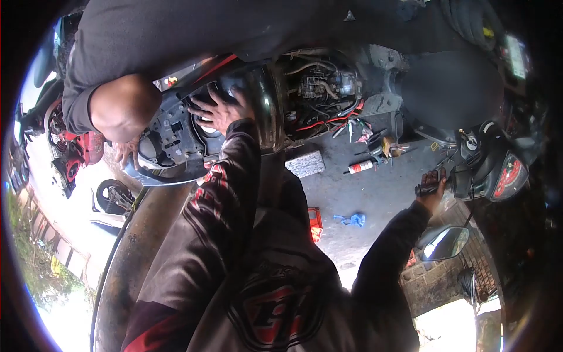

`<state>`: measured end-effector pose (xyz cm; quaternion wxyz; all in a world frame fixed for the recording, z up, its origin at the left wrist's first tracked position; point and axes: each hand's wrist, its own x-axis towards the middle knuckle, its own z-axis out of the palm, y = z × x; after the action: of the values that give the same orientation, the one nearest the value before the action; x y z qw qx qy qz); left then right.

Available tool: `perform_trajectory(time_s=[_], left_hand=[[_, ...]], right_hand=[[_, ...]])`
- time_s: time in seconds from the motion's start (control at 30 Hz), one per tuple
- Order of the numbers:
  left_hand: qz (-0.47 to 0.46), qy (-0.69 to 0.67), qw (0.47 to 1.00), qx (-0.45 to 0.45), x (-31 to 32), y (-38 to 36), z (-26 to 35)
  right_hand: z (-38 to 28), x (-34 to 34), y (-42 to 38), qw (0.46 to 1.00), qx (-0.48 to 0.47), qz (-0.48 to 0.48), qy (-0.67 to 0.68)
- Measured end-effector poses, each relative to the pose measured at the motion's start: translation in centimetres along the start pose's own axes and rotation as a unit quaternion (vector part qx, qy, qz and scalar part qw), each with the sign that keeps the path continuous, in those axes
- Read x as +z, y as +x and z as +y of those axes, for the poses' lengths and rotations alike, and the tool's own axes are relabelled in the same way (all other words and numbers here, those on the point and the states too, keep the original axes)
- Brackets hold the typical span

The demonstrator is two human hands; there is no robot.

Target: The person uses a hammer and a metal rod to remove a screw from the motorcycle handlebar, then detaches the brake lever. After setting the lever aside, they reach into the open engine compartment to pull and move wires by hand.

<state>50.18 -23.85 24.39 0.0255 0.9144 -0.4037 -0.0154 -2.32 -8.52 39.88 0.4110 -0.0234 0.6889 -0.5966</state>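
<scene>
A motor scooter lies across the view with its seat off, its rear frame (176, 138) bare and its engine (325, 85) showing through an opening. My left hand (223, 111) rests with fingers spread on the dark body part behind that opening. Farther right, my right hand (432, 190) is wrapped round the black handlebar grip (423, 189). Beside that grip are the instrument cluster (509, 176) and a mirror (447, 243). At the scooter's tail, another person's hand (125, 154) touches the rear edge.
Another person in a dark shirt (193, 29) leans over the scooter from the far side. On the grey floor lie a spray can (360, 167), several tools, a blue cloth or glove (352, 220) and a red object (315, 223). A red engine-like machine (88, 149) stands left.
</scene>
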Motion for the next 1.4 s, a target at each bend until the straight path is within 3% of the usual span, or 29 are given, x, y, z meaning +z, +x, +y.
perform_trajectory(time_s=[0.07, 0.1, 0.17, 0.2, 0.27, 0.3, 0.33, 0.37, 0.4, 0.47, 0.6, 0.67, 0.7, 0.77, 0.8, 0.87, 1.0, 1.1, 1.27, 1.4], left_hand=[[-0.004, -0.003, 1.0, 0.001, -0.6, -0.1, 0.1], [-0.012, 0.005, 1.0, -0.001, -0.6, 0.0, 0.2], [-0.024, 0.011, 1.0, -0.003, -0.9, 0.1, 0.5], [-0.021, 0.012, 1.0, 0.001, -0.7, 0.1, 0.4], [-0.022, 0.019, 1.0, 0.003, -0.4, 0.0, 0.2], [-0.024, 0.021, 0.999, 0.006, -0.4, 0.0, 0.2], [-0.024, 0.024, 0.999, 0.005, -0.4, -0.1, 0.3], [-0.023, 0.027, 0.999, 0.005, -0.5, 0.0, 0.3], [-0.023, 0.029, 0.999, 0.007, -0.4, 0.1, 0.3], [-0.023, 0.029, 0.999, 0.008, -0.3, 0.0, 0.2], [-0.035, 0.026, 0.999, -0.004, -0.5, 0.0, 0.5], [-0.035, 0.033, 0.999, -0.003, -0.2, 0.1, 0.4], [-0.021, 0.045, 0.999, 0.0, 0.0, 0.0, 0.3], [-0.007, 0.058, 0.998, 0.004, 0.0, -0.2, 0.3], [-0.007, 0.055, 0.998, 0.001, -0.1, -0.2, 0.5], [-0.004, 0.052, 0.999, -0.002, -0.3, 0.0, 0.9], [-0.012, 0.05, 0.999, -0.001, -0.2, 0.0, 0.7], [0.002, 0.052, 0.999, 0.001, 0.0, -0.2, 0.6], [0.005, 0.051, 0.999, 0.008, 0.1, -0.1, 0.3], [-0.003, 0.053, 0.999, 0.007, -0.2, -0.2, 0.5]], right_hand=[[-0.1, 4.0, -1.3, 0.997, 0.016, 0.025, 0.077], [0.2, 2.6, -0.2, 0.996, 0.017, 0.025, 0.078], [0.5, -2.4, 2.2, 0.943, 0.059, -0.286, 0.159], [0.3, -2.1, 2.1, 0.944, 0.06, -0.283, 0.159], [0.1, -1.6, 1.6, 0.999, 0.024, -0.027, -0.022], [0.0, -0.4, 1.0, 0.999, 0.026, -0.023, -0.022], [-0.2, 1.5, 0.2, 0.988, 0.04, 0.109, -0.102], [-0.2, 2.5, 0.2, 0.954, 0.052, 0.237, -0.178], [0.4, 2.5, 1.0, 0.953, 0.054, 0.238, -0.178], [1.9, 1.7, 2.4, 0.853, -0.047, 0.416, -0.311], [2.5, 0.3, 2.6, 0.8, -0.111, 0.432, -0.402], [3.5, -4.2, 3.8, 0.897, -0.118, 0.364, -0.22], [2.9, -2.6, 3.0, 0.897, -0.117, 0.366, -0.22], [0.7, 4.1, 0.4, 0.854, -0.045, 0.384, -0.347], [0.6, 3.9, 0.0, 0.854, -0.045, 0.385, -0.348], [0.8, 3.2, -0.8, 0.853, -0.172, 0.361, -0.335], [1.5, -0.9, -1.4, 0.847, -0.144, 0.37, -0.353], [2.3, -2.3, -1.3, 0.906, -0.13, 0.307, -0.262], [0.6, 5.8, -2.7, 0.894, -0.092, 0.321, -0.299], [1.0, 5.8, -1.4, 0.883, -0.095, 0.342, -0.307]])
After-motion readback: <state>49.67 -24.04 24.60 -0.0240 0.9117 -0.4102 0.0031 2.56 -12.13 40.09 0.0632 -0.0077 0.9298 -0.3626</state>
